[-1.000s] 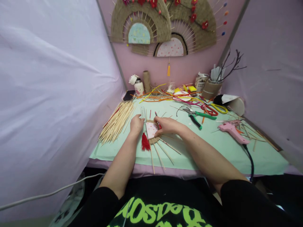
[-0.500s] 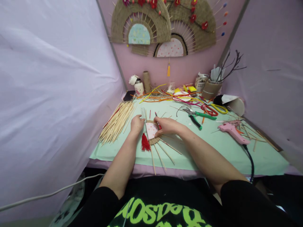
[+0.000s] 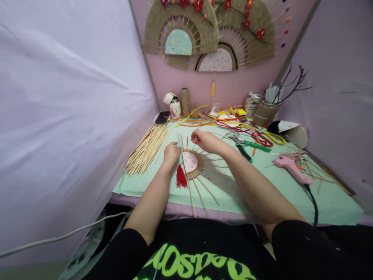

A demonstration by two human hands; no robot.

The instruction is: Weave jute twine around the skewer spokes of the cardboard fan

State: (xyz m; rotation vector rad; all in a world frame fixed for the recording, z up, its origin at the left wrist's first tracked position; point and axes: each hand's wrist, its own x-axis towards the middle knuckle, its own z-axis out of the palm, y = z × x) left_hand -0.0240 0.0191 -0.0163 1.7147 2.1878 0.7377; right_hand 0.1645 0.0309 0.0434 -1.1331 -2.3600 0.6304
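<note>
A small half-round fan piece lies flat on the table, with a pink dotted centre [image 3: 190, 162], a woven twine band [image 3: 199, 167] and thin sticks [image 3: 204, 186] fanning out to the right. Along its straight left side runs a clear ruler [image 3: 179, 139]. My left hand [image 3: 171, 154] grips the ruler's edge, fingers bent against it. Just above the fan's upper sticks, my right hand [image 3: 206, 141] is closed around a red pencil or pen [image 3: 196, 139], mostly hidden by the fingers. A red tassel [image 3: 181, 177] rests beside the fan's lower left.
A pile of thin sticks [image 3: 147, 149] lies left. Green-handled pliers [image 3: 247, 147], red-handled scissors [image 3: 265, 140] and a pink glue gun [image 3: 293, 170] lie right. Coloured cords [image 3: 198, 118], a bottle [image 3: 175, 108] and a twine spool [image 3: 184, 101] stand or lie behind. Larger woven fans [image 3: 246, 46] hang on the wall.
My right hand has lifted off the fan piece and moved up and away with the pencil or pen, uncovering the woven band. My left hand stays at the ruler. The view has shifted slightly.
</note>
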